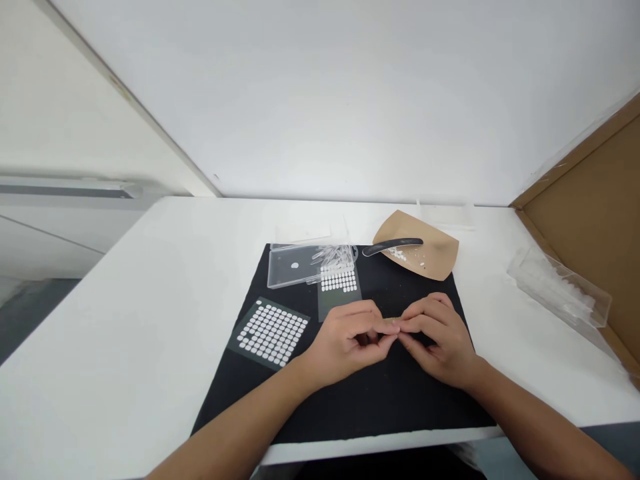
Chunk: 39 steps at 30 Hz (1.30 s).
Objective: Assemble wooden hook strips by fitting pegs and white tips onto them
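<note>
My left hand (pixel 350 340) and my right hand (pixel 437 333) meet fingertip to fingertip over the black mat (pixel 350 393). Both pinch a small thin pale piece (pixel 394 322) between them; I cannot make out what it is. Just beyond my left hand lies a clear strip with white dots (pixel 339 288). A square sheet of white dots (pixel 271 331) lies to the left on the mat.
A clear plastic box (pixel 300 263) with clear pieces sits at the mat's far edge. A brown paper (pixel 425 250) holds small white bits and black tweezers (pixel 393 245). A clear tray (pixel 560 287) lies at right beside a cardboard panel (pixel 595 200).
</note>
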Tool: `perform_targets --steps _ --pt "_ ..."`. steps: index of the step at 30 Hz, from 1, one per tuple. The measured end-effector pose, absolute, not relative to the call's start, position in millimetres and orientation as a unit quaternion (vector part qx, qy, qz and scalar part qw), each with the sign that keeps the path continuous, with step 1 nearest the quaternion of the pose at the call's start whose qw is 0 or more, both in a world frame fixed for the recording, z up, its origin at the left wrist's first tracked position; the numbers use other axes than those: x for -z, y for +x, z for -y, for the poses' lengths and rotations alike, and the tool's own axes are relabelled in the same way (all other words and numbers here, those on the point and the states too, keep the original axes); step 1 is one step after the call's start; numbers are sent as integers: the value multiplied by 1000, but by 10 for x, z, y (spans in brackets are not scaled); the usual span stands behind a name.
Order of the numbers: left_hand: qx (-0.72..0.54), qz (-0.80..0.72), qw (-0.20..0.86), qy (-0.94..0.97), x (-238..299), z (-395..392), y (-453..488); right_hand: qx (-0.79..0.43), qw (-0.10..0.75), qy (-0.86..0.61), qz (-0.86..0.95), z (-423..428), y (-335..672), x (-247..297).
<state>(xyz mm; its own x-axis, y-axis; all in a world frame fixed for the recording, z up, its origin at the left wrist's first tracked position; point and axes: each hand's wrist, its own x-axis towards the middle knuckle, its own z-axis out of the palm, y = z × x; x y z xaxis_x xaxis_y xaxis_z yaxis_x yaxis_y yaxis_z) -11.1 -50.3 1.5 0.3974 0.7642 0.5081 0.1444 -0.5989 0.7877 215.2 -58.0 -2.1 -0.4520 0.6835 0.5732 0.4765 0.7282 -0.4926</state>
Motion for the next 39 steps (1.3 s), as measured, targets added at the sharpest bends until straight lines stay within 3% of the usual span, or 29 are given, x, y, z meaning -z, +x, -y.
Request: perform_targets --steps 7,16,26,39 --pt "-457 -323 315 767 -1 495 -119 -131 417 -364 822 586 2141 31" --pt "-393 -311 156 851 22 402 -203 -151 431 -390 800 548 2189 55" --pt "-271 -321 154 894 89 351 -283 -211 395 -455 770 497 2265 96" --pt "-251 -336 180 890 146 364 -250 -190 339 -466 795 545 2141 191"
